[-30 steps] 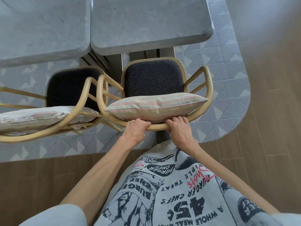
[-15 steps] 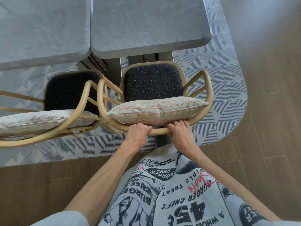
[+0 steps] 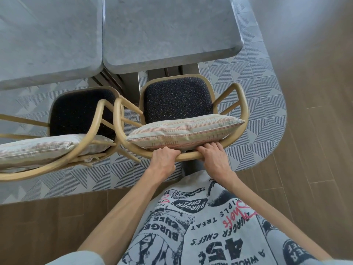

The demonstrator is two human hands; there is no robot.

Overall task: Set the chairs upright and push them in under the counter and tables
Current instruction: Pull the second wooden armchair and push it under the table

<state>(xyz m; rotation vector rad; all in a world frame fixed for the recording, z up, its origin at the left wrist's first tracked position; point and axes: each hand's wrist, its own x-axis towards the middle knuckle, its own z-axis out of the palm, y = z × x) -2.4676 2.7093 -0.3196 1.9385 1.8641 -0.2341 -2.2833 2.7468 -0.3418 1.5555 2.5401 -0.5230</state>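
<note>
The left grip point(image 3: 164, 161) and the right grip point(image 3: 215, 161) are both clamped on the curved top rail of a tan wooden chair point(image 3: 243, 104), side by side, fingers curled over the rail from behind. The chair stands upright straight ahead of the two grips. Its dark speckled seat point(image 3: 177, 98) lies beyond them, and a striped cushion point(image 3: 183, 131) leans against the backrest just past the knuckles, with the fingertips of the right grip touching its lower edge. The front edge of the seat meets the near edge of a grey stone tabletop point(image 3: 168, 31) farther ahead, while most of the seat is out in the open.

To the left of the left grip stands a second chair point(image 3: 95, 119) of the same kind, also upright, with its armrest just beside the first chair's. It has a dark seat point(image 3: 76, 109) and a pale cushion point(image 3: 47, 148) of its own, and faces a second tabletop point(image 3: 47, 35) that adjoins the first. Both chairs stand on a patterned grey floor point(image 3: 257, 92). Wooden planks point(image 3: 315, 150) lie to the right of and behind the grips. A printed shirt point(image 3: 200, 226) fills the view below the forearms.
</note>
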